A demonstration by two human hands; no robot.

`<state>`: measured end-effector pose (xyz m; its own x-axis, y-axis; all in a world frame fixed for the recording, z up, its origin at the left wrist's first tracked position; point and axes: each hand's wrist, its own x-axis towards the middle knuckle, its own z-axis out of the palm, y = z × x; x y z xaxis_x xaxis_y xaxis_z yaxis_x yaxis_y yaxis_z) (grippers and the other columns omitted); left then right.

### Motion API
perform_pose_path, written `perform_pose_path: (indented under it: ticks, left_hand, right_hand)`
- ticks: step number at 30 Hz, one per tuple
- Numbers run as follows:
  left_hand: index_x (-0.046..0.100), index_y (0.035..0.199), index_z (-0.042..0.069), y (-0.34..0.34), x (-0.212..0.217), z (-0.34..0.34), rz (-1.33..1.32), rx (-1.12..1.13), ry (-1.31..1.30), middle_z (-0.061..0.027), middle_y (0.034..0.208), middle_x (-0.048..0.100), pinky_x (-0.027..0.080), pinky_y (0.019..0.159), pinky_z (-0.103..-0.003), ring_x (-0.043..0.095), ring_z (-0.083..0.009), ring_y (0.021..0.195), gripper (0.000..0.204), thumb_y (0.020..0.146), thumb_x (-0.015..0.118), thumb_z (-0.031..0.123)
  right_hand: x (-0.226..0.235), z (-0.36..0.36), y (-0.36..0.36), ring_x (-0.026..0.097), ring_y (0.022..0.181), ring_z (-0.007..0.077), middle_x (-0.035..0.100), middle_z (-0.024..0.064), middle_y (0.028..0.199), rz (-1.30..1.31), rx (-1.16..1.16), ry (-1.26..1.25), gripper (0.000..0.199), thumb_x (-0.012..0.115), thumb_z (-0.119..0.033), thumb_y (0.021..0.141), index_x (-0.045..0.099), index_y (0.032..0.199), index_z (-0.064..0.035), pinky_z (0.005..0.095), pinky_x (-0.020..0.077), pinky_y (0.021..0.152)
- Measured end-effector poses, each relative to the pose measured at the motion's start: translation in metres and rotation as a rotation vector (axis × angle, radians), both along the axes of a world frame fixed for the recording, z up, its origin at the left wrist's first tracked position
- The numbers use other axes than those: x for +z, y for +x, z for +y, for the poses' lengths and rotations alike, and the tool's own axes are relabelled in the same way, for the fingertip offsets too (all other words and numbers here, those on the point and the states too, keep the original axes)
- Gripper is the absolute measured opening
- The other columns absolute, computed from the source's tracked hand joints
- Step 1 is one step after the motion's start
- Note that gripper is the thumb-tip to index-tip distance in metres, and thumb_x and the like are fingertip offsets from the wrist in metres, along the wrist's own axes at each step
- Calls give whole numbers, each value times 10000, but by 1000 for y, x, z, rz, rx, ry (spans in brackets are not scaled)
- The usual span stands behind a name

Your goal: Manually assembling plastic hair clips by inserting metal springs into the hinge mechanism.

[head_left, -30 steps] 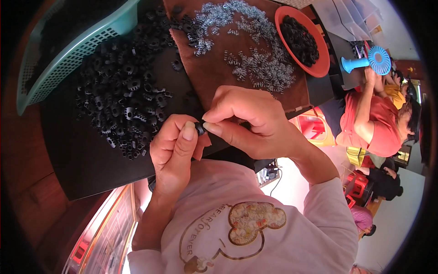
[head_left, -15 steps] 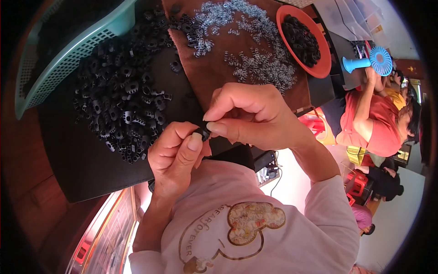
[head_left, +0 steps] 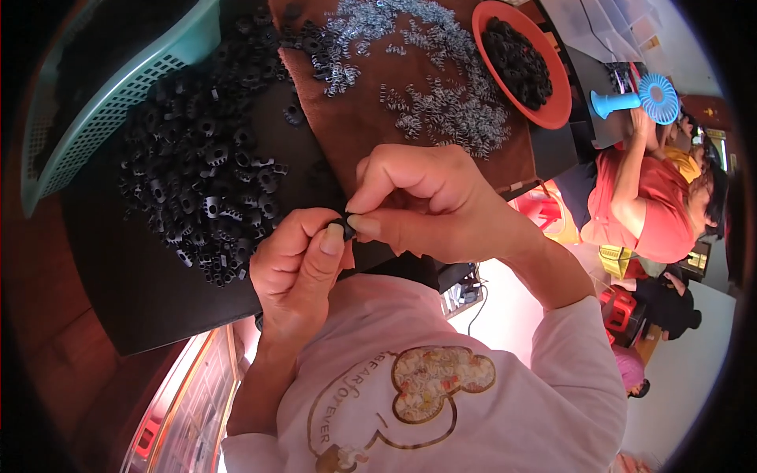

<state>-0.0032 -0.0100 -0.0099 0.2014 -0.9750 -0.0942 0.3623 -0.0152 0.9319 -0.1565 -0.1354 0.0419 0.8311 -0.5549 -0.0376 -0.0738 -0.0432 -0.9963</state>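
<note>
Pinch control for one small black part point(head_left: 344, 224)

Left hand point(head_left: 293, 264) has thumb and fingers pinching it over the near edge of the table point(head_left: 158, 307). On the right hand point(head_left: 434, 205), thumb and index tips sit nearly together at it; can't tell if they grip something tiny too. I'd lock the left pinch, make only small right-hand movements, and work further in so drops land safely.

My Hands Pinch a Little Black Part point(head_left: 348, 230)

My left hand point(head_left: 293, 264) holds it, and my right thumb and finger point(head_left: 378, 185) touch its edge. A big pile of black plastic parts point(head_left: 193, 162) sits on the dark table point(head_left: 118, 292) by a green basket point(head_left: 192, 38). Curly metal springs point(head_left: 461, 117) lie on a brown cloth point(head_left: 333, 124) near an orange bowl point(head_left: 546, 117).
</note>
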Motion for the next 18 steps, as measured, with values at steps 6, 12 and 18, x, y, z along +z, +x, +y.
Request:
perform_pose_path:
  ticks: [6, 12, 18]
  left_hand:
    - [617, 1017, -7, -4, 0, -2, -7, 44, -27, -13, 777, 615, 360, 496, -159, 505, -42, 615, 182, 983, 578, 168]
    - [618, 1017, -7, -8, 6, -7, 63, 107, -14, -30, 752, 619, 404, 527, -189, 479, -41, 574, 192, 1004, 556, 175]
    - [619, 1018, -26, -6, 9, -11, 182, 84, -13, -58, 801, 659, 500, 608, -233, 601, -109, 643, 157, 987, 572, 121]
  right_hand:
    - [-7, 6, 1, 541, 543, 23, 609, 8, 731, -77, -49, -9, 46, 650, -11, 908, 612, 934, -16, 183, 396, 450]
    - [-23, -5, 3, 575, 546, 207, 607, 116, 754, -140, -46, -571, 151, 694, -93, 869, 593, 942, -6, 277, 457, 495]
    - [-13, 2, 3, 596, 616, 249, 517, 87, 729, 14, -53, -1002, 388, 742, -263, 810, 556, 992, 25, 346, 460, 446]
